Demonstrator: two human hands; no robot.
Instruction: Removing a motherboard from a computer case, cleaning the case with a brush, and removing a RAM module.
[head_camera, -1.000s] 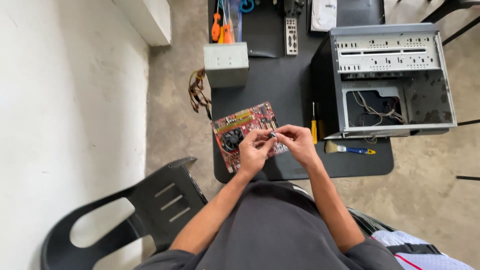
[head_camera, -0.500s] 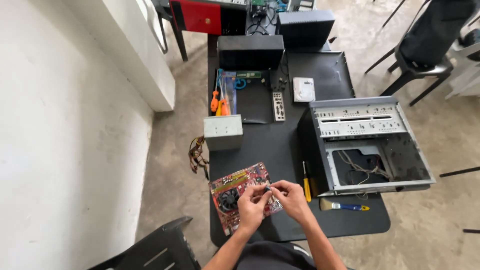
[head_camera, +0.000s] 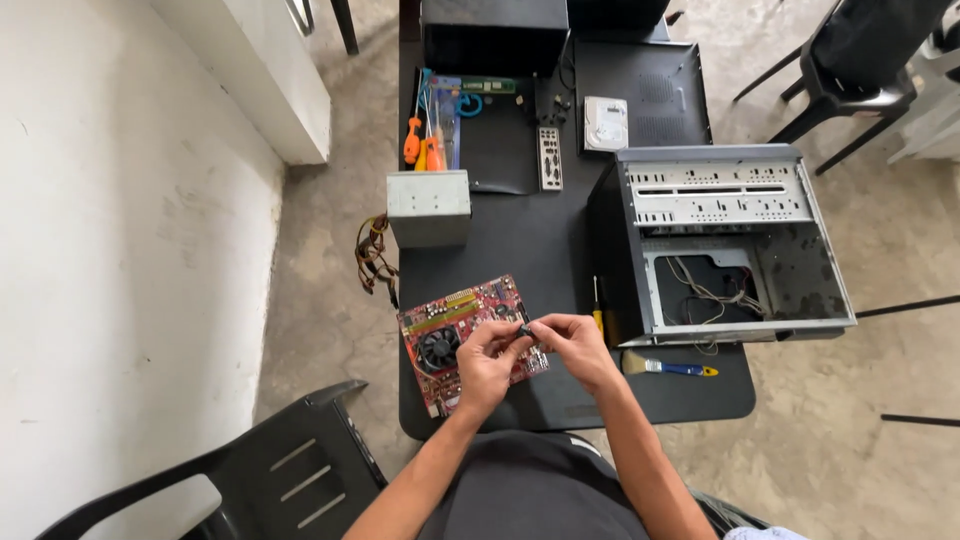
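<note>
Both hands, left hand (head_camera: 488, 352) and right hand (head_camera: 572, 342), pinch one small dark part (head_camera: 524, 329) above the red motherboard (head_camera: 468, 338); fumbled, it could drop among the components.

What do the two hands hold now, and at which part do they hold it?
Both the left hand and right hand pinch a small dark part by its ends, above the red board. What the part is cannot be told.

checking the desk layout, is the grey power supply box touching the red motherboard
Apart. The head view shows the grey power supply box and the red motherboard separated by a clear strip of bare black table.
</note>
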